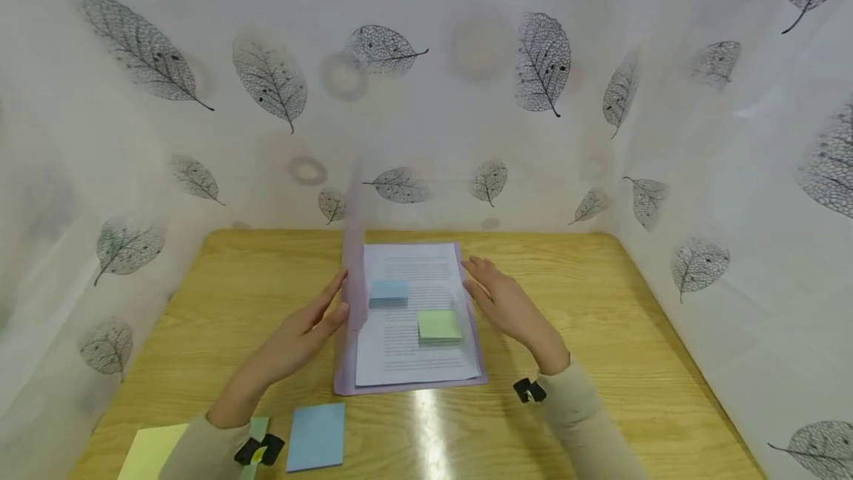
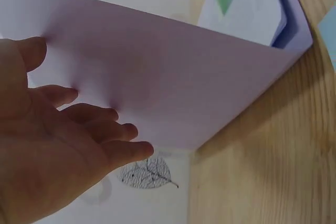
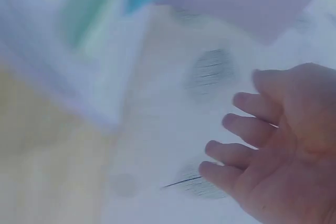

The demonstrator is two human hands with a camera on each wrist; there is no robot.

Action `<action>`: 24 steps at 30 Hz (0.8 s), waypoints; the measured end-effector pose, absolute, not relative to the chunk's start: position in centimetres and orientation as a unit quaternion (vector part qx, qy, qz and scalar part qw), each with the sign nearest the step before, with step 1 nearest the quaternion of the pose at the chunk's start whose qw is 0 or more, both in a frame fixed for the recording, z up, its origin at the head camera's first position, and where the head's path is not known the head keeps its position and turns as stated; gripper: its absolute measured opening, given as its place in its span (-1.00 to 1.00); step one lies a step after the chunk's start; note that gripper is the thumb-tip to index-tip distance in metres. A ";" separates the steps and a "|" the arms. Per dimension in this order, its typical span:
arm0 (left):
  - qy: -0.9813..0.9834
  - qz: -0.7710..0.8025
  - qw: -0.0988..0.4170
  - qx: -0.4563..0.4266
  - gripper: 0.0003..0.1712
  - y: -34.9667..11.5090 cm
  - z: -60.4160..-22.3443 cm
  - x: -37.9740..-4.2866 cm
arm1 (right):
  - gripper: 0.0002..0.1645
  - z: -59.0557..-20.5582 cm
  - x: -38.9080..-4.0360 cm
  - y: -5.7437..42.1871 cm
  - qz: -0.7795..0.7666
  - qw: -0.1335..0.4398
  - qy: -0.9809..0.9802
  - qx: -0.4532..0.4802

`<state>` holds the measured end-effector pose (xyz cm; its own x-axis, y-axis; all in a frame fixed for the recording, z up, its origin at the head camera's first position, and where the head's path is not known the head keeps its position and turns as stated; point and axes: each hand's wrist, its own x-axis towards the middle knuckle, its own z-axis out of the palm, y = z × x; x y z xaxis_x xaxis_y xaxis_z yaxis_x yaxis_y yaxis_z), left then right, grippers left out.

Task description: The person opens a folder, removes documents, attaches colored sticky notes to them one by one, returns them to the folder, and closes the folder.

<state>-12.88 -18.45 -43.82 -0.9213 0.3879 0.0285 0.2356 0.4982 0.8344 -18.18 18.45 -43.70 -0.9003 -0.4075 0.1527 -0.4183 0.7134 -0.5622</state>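
A purple folder lies on the table with its front cover standing up along the left side. Inside it is a stack of printed paper, topped by a blue sticky-note pad and a green sticky-note pad. My left hand is at the outer face of the cover. In the left wrist view its fingertips rest against the purple sheet, fingers extended. On the folder's other side, my right hand hovers by the right edge with relaxed fingers and holds nothing.
A separate blue pad lies on the wooden table in front of the folder. Yellow paper and a green piece lie at the front left, partly under my left sleeve. Leaf-patterned white sheeting encloses the back and sides.
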 end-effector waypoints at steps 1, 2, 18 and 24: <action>0.868 0.457 0.080 0.178 -0.24 -18.0 -44.1 -12.9 | -0.36 -42.8 -18.1 18.2 0.318 0.020 -0.920 0.227; 0.871 0.451 0.080 0.179 -0.23 -17.7 -44.4 -13.0 | -0.36 -42.0 -17.9 18.0 0.329 0.029 -0.915 0.231; 0.926 0.304 0.045 0.217 -0.16 -15.7 -49.1 -14.1 | -0.40 -41.7 -15.9 16.1 0.273 0.025 -0.924 0.268; 0.935 0.282 0.054 0.208 -0.16 -15.9 -50.1 -14.2 | -0.41 -45.6 -15.6 17.2 0.238 0.015 -0.940 0.246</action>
